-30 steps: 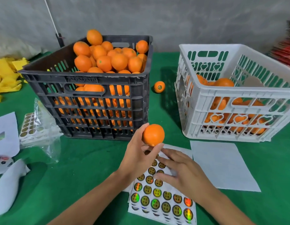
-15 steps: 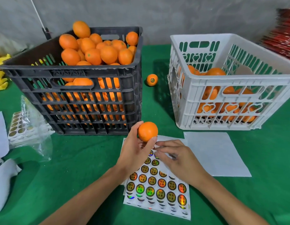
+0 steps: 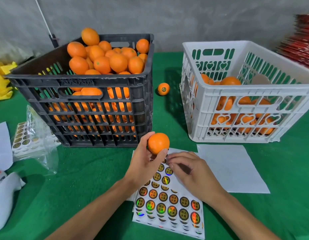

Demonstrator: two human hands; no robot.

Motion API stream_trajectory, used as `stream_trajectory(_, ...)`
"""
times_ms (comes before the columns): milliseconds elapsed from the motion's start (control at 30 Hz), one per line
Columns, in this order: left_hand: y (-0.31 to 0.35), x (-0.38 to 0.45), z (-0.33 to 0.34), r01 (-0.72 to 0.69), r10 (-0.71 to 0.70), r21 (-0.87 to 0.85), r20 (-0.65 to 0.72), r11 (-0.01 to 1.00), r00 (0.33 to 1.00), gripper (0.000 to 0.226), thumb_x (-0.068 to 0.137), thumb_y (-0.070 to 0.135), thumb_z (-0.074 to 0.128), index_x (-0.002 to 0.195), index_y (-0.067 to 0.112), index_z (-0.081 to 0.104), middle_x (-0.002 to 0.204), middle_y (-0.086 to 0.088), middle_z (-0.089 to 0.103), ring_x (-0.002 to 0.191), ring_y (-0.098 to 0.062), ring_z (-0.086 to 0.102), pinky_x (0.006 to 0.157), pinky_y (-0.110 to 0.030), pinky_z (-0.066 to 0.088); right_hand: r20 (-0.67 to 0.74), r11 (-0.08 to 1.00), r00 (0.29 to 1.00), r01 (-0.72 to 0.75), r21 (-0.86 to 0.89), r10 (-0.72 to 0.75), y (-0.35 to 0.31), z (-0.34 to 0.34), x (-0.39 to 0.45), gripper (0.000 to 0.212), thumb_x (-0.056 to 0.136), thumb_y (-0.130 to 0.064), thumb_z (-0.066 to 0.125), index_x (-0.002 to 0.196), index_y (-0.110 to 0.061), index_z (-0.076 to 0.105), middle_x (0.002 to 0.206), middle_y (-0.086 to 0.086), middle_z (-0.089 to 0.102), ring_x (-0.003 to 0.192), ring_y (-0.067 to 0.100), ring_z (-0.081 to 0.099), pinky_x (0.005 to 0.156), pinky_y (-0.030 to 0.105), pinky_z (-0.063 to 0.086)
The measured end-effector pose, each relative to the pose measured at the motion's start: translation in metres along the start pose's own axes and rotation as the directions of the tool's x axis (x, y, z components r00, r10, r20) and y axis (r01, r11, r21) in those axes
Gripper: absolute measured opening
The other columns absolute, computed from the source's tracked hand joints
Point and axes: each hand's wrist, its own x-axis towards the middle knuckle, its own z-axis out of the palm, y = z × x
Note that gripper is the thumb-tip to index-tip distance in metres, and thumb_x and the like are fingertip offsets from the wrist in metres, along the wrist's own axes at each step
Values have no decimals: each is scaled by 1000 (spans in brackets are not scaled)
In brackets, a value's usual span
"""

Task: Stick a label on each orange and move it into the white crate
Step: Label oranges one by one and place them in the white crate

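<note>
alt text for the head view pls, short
A left hand holds an orange above a label sheet where the right hand picks at a label; behind stand a full black crate and a part-filled white crate.

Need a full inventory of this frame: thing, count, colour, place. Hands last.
black crate: one, black, left on the table, heaped with oranges
white crate: one, white, right, partly filled with oranges
loose orange: one, orange, labelled, on the table between the crates
held orange: one, orange, no label showing, above the sticker sheet
sticker sheet: a small stack, round dark and gold holographic labels, near centre
blank sheet: one, white, right of the stickers
bagged stickers: one clear bag, left of the black crate
yellow cloth: yellow, far left edge
table: green cover
left hand: grips the held orange
right hand: fingers curled at the top of the sticker sheet; whether they pinch a label is hidden
</note>
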Motion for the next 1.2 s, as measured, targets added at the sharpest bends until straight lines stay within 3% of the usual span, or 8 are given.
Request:
stream_trajectory(200,1,2,3,24,-22,35,-51,999,998,71,82,68,64,142,40,38,120,1,64,95,-17,73,91,-47,59,95,895,980,200,-399,-177,-20,12,-1,23,99,-29,62,116,-23,75,112,-11,64,100,13,53,87,34,50)
stream_trajectory(267,1,2,3,18,-16,45,-46,999,999,71,81,68,64,142,42,37,123,4,63,102,-16,71,93,-45,58,152,906,979,187,-380,-138,-23,15,-2,44,99,-57,53,125,-26,70,121,-13,59,110,8,49,96,29,46)
stream_trajectory(333,0,1,3,14,-14,7,-37,1000,999,71,82,67,64,142,43,36,125,3,62,104,-17,71,93,-45,59,223,936,974,113,-333,-38,-19,15,-5,79,87,-86,42,144,-32,56,142,-18,45,131,2,37,111,20,30)
stream_trajectory(400,0,1,2,12,-14,-41,-39,999,999,70,84,64,65,144,42,36,122,-3,65,101,-17,73,90,-43,60,264,941,964,87,-327,3,-13,16,-7,92,82,-92,41,154,-35,42,155,-23,31,142,-1,24,115,17,19)
stream_trajectory(567,-3,0,3,-12,8,-65,-51,998,999,67,87,62,66,144,43,36,119,-7,67,100,-15,74,83,-24,59,209,971,978,52,-234,-2,-5,10,1,72,88,-73,56,147,-34,54,147,-23,44,135,-3,34,114,21,27)
stream_trajectory(767,-6,1,4,-10,11,8,-35,1000,999,72,85,70,60,145,45,30,119,-9,65,101,-16,72,90,-36,60,136,960,988,108,-256,-75,-2,9,4,45,92,-51,69,131,-28,71,128,-17,61,119,6,50,103,31,43)
stream_trajectory(1000,-9,1,4,-2,5,101,-25,995,1000,72,87,75,54,147,49,25,127,5,61,109,-13,69,98,-43,56,94,848,963,268,-456,-254,-11,7,8,11,95,-28,71,101,-20,75,94,-6,64,83,17,57,71,33,52)
stream_trajectory(1200,-10,0,3,1,1,98,-25,995,1000,73,83,82,54,144,57,23,134,11,56,113,-9,67,102,-42,54,78,829,961,267,-491,-264,-17,2,13,16,97,-29,70,88,-16,67,88,-2,65,79,19,59,70,34,53)
